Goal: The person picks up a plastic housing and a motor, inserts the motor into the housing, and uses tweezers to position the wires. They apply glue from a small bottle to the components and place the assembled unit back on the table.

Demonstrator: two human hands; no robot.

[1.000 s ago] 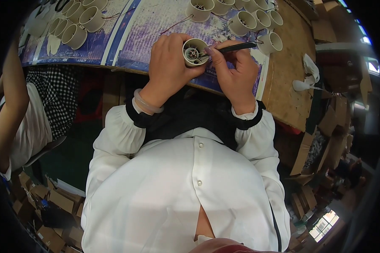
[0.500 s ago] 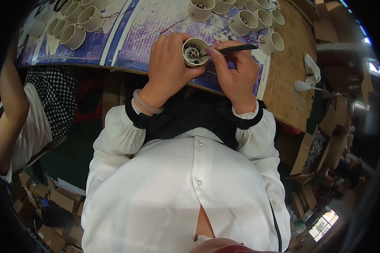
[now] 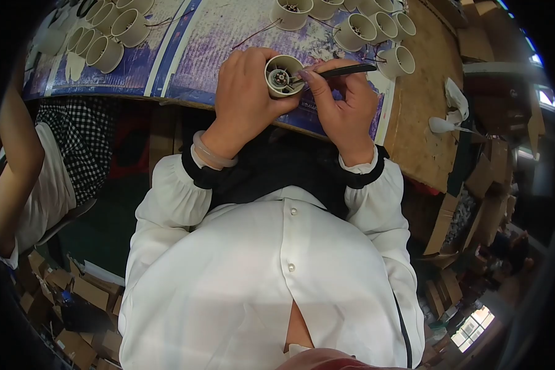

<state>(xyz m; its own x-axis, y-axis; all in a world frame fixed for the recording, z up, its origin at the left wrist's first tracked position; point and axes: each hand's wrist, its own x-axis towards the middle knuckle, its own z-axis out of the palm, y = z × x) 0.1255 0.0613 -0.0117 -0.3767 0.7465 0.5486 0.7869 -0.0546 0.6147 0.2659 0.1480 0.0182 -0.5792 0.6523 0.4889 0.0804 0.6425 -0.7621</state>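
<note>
The left hand (image 3: 243, 92) is wrapped around a cream cup (image 3: 288, 60), thumb on the near side and fingers curled past the left wall, so its open mouth faces up toward the wearer. The right hand (image 3: 345, 102) pinches a slim black tool (image 3: 345, 69) between thumb and fingers, its shaft slanting from the far right into the cup's right side; the tip is too small to make out. Inside the cup sits a small round motor-like part (image 3: 281, 77) with thin ribs between it and the wall. For good work here, a firm but not crushing left grip seems best, with the mouth tilted so light reaches the centre, and the right hand braced close to the rim so that the tip moves in small strokes and spares the ribs and any fine wires. The cup is held just over the near edge of a purple-and-blue printed sheet (image 3: 197, 68). Beyond, a thin dark-red wire (image 3: 256, 35) trails from a far cluster of similar cups (image 3: 351, 42); another cluster (image 3: 106, 57) stands far left, and one cup (image 3: 398, 60) sits just right of the right hand.
</note>
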